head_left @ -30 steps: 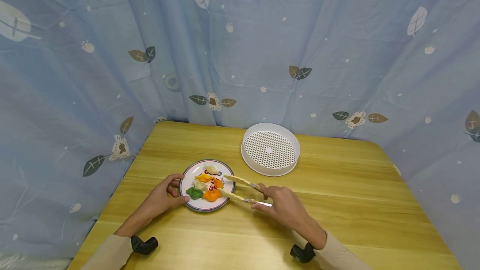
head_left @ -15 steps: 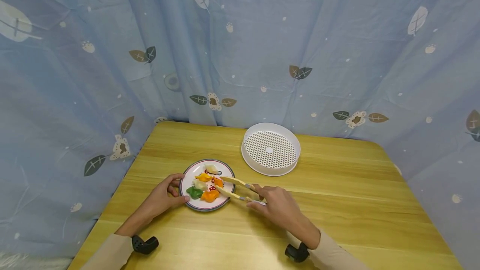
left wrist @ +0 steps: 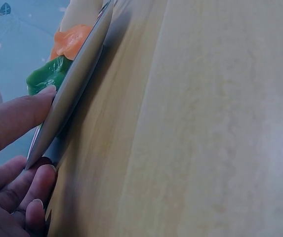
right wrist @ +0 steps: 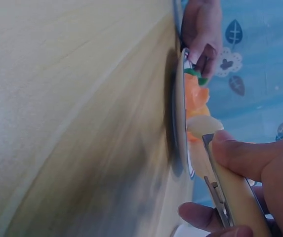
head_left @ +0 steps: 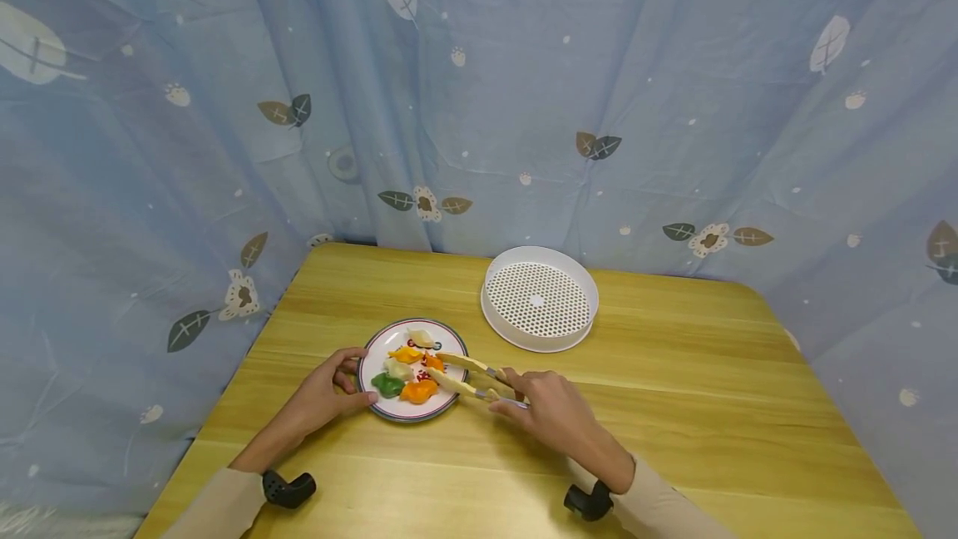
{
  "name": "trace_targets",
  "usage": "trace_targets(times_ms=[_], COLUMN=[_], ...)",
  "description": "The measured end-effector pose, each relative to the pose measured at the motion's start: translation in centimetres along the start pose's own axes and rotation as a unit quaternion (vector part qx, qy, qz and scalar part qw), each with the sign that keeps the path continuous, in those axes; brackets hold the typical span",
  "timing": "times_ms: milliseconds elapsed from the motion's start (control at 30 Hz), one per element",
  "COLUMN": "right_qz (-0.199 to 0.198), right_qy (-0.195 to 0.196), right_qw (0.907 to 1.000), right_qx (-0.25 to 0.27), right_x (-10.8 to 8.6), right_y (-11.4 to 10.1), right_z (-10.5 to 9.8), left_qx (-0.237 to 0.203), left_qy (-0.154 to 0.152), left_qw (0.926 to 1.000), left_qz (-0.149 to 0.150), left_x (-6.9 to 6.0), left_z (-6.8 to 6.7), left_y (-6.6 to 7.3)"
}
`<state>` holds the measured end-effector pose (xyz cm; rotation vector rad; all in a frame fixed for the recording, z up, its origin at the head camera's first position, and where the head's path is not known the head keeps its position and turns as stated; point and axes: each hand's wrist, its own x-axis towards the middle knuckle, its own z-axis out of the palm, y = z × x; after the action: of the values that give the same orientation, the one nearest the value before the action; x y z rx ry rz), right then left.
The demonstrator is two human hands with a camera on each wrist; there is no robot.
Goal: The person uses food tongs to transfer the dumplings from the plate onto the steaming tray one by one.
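Steadying the plate (head_left: 407, 417) while the tongs (head_left: 458, 387) straddle a small orange piece (head_left: 432, 362)

The left hand (head_left: 325, 392) pinches the plate by its left edge, thumb on the rim near the green piece (head_left: 387, 385). The right hand (head_left: 557, 410) grips the tongs between thumb and fingers, and their two cream arms stand apart. The small orange piece lies on the plate's right side, between the tips as seen from above; whether either tip touches it (the head view is too coarse there) I cannot tell.

Room is tight. A larger orange piece (head_left: 419, 391) lies just beside the near arm, and a yellow piece (head_left: 405, 354) sits to the left, so the tips are best brought in level and close against the small one alone. The surfaces look soft and glossy, which calls for an even, gentle squeeze, then a straight rise rather than a drag. The left hand should brace the rim without pressing hard, lest the plate tip. Beyond it to the right, a perforated white tray (head_left: 537, 299) rests on the wooden table (head_left: 674, 389).
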<state>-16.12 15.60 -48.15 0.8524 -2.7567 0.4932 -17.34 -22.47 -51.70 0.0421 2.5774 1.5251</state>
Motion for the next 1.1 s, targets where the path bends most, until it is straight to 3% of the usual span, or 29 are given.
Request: trace_targets(times_ms=[733, 1100], right_qz=[-0.016, 0.01], right_qy=[0.061, 0.091], right_qw=[0.9969, 0.994], right_qx=[0.047, 0.059], right_x=[0.0, -0.1], right_y=[1.2, 3.3], right_z=[-1.5, -3.3], left_qx=[-0.007, -0.004], left_qy=[-0.002, -0.001], left_qw=[1.0, 1.0], left_qz=[0.006, -0.002], left_x=[0.1, 0.0], left_z=[-0.1, -0.1], left_y=[-0.4, -0.3])
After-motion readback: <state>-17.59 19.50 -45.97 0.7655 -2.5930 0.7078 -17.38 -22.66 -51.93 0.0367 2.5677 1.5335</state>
